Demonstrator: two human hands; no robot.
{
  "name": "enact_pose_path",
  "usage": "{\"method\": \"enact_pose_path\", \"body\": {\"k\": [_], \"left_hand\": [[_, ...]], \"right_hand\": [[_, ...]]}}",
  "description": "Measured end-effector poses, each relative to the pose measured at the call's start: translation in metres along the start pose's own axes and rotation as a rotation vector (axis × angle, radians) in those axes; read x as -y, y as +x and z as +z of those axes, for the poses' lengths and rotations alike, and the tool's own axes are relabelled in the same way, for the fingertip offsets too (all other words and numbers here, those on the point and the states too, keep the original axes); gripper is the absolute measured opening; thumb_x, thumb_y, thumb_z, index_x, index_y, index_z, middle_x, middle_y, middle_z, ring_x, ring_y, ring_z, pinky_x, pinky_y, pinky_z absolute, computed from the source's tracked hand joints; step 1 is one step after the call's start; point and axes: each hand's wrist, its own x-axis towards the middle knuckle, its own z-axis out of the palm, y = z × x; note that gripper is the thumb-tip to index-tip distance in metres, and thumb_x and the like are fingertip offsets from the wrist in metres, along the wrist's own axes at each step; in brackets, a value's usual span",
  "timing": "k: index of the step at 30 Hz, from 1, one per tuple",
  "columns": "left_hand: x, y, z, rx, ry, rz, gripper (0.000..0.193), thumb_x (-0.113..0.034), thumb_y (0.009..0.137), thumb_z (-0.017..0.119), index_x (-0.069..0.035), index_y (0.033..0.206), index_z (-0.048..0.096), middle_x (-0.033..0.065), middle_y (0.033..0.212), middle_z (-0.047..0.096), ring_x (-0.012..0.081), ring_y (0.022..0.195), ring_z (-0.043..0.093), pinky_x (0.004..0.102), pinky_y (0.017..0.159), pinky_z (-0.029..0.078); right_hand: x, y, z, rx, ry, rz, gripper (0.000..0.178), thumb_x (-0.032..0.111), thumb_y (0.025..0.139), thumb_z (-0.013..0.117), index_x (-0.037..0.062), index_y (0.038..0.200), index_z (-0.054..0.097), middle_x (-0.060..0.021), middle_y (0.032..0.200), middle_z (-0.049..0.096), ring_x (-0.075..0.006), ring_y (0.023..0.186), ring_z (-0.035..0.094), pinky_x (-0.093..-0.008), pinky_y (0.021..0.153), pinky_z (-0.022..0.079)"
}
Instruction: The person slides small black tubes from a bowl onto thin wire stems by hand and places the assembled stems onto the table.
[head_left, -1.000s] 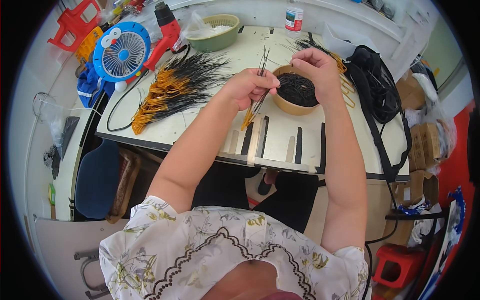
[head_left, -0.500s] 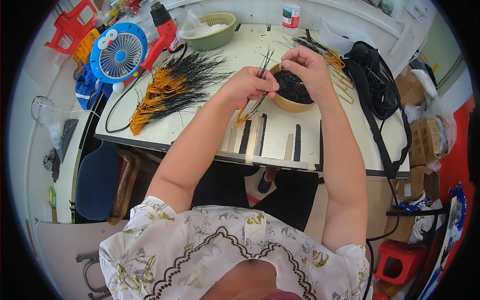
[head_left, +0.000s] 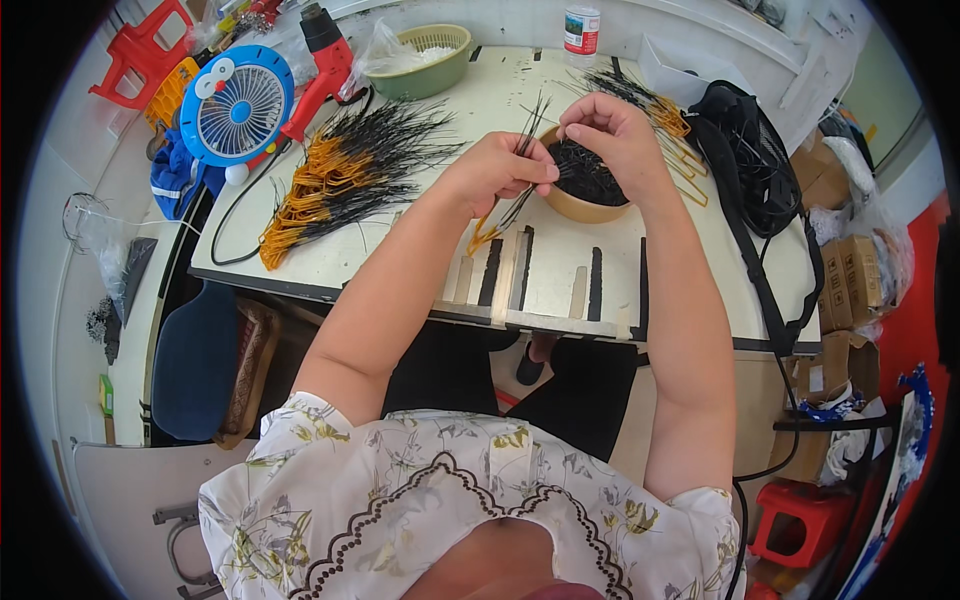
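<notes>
Over the table, my left hand (head_left: 508, 172) is closed round a wire bundle (head_left: 482, 238), black at its upper strands and orange-yellow at the lower looped end. My right hand (head_left: 618, 140) is beside it, thumb and forefinger pinched together; what they hold is too small to make out. Just below both hands stands a tan bowl (head_left: 578, 211) with a heap of short black pieces (head_left: 585, 175) inside. To the left lies a large pile of orange and black wire bundles (head_left: 340, 175). More such wires (head_left: 672, 118) lie beyond my right hand.
A red heat gun (head_left: 325, 80) and a blue fan (head_left: 240, 105) stand at the far left, near a green basket (head_left: 425, 75). A bottle (head_left: 581, 35) and a white tray (head_left: 690, 72) are at the back. A black bag (head_left: 745, 160) with straps lies right.
My right fingertips have shifted very slightly left. My left hand and its wire bundle look the same.
</notes>
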Motion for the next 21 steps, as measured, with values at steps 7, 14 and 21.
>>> {"method": "enact_pose_path", "body": {"k": [7, 14, 21], "left_hand": [[0.0012, 0.0010, 0.0021, -0.046, 0.102, 0.050, 0.015, -0.008, 0.075, 0.071, -0.007, 0.081, 0.057, 0.0047, 0.067, 0.061, 0.0015, 0.046, 0.035, 0.0173, 0.042, 0.023], [0.0011, 0.0014, 0.0017, -0.041, 0.102, 0.044, 0.015, -0.007, 0.074, 0.071, -0.007, 0.080, 0.057, 0.0040, 0.066, 0.060, 0.0021, 0.047, 0.036, 0.0174, 0.042, 0.023], [0.0004, 0.0013, 0.0025, -0.048, 0.091, 0.049, 0.013, -0.008, 0.072, 0.070, -0.008, 0.075, 0.058, 0.0034, 0.064, 0.062, 0.0035, 0.048, 0.039, 0.0187, 0.044, 0.023]], "right_hand": [[-0.0004, 0.0000, -0.0024, -0.011, -0.054, 0.009, 0.006, -0.002, 0.082, 0.059, 0.0000, 0.088, 0.060, -0.0029, 0.084, 0.063, -0.0090, 0.081, 0.059, -0.0218, 0.076, 0.046], [-0.0002, 0.0000, -0.0010, -0.025, -0.020, 0.010, 0.006, -0.001, 0.082, 0.060, 0.0002, 0.088, 0.060, -0.0023, 0.084, 0.062, -0.0085, 0.080, 0.059, -0.0216, 0.076, 0.046], [-0.0013, -0.0011, 0.0002, 0.021, -0.105, 0.023, 0.007, -0.001, 0.081, 0.060, 0.0002, 0.088, 0.061, -0.0021, 0.083, 0.063, -0.0084, 0.077, 0.059, -0.0219, 0.074, 0.047]]}}
